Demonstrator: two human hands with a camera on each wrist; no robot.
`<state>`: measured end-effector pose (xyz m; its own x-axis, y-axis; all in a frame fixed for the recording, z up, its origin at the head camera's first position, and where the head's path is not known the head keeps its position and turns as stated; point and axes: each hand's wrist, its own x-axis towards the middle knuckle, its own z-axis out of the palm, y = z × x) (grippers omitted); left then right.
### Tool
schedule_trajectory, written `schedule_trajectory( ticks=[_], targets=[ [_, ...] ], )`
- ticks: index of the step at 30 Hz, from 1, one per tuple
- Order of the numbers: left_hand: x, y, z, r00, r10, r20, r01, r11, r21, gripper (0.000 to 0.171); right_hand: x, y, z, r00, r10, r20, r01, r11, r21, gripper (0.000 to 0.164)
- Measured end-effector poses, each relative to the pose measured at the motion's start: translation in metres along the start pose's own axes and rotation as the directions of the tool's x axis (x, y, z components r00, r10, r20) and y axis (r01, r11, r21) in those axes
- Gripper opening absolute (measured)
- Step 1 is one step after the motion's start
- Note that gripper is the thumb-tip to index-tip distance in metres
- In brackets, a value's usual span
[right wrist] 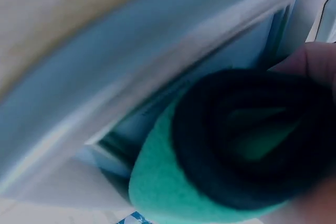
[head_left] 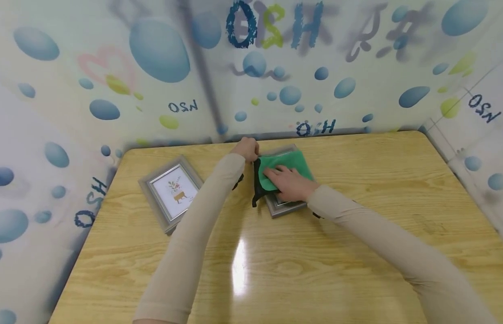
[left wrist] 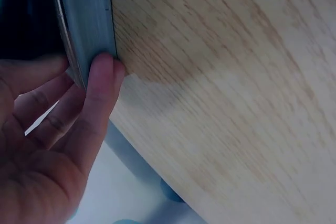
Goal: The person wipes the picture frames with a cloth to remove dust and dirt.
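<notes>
A grey picture frame [head_left: 289,209] lies on the table under a green cloth with black edging [head_left: 289,163]. At the frame's far left corner, my left hand [head_left: 247,149] pinches the edge; the left wrist view shows the thumb and fingers of this hand [left wrist: 58,129] on either side of the grey border [left wrist: 86,22]. My right hand [head_left: 292,183] presses the cloth onto the frame's face, fingers spread over it. In the right wrist view the cloth [right wrist: 157,182] bulges in a fold beside the border [right wrist: 121,87], with part of the hand at the right edge.
A second grey picture frame [head_left: 157,200], showing a plant drawing, lies to the left, partly behind my left sleeve [head_left: 194,243]. The wooden table [head_left: 377,180] meets a wall [head_left: 243,90] patterned with drops along its far edge.
</notes>
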<state>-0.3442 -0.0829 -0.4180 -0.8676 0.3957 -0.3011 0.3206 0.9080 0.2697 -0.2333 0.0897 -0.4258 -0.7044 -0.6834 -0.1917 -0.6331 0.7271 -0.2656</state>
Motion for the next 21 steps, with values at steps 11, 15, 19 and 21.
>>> schedule_trajectory(
  ticks=[11, 15, 19, 21],
  targets=[
    [0.004, 0.003, 0.003, 1.000, 0.009, -0.022, -0.008, 1.000, 0.028, 0.012, -0.017, 0.002, -0.002, 0.989, -0.149, 0.015, 0.149, 0.987, -0.063, 0.068],
    [0.007, 0.002, 0.005, 0.999, -0.011, -0.034, 0.011, 1.000, -0.014, 0.012, -0.045, -0.001, -0.002, 0.971, -0.222, 0.088, 0.224, 0.974, -0.023, 0.066],
    [0.008, 0.002, 0.005, 0.998, -0.040, -0.042, 0.038, 0.999, -0.037, 0.010, -0.060, -0.002, -0.005, 0.957, -0.249, 0.146, 0.249, 0.968, 0.019, 0.070],
    [0.009, 0.001, 0.005, 0.998, -0.043, -0.043, 0.041, 0.999, -0.031, 0.010, -0.060, -0.002, -0.005, 0.957, -0.247, 0.149, 0.246, 0.969, 0.022, 0.071]
  ],
)
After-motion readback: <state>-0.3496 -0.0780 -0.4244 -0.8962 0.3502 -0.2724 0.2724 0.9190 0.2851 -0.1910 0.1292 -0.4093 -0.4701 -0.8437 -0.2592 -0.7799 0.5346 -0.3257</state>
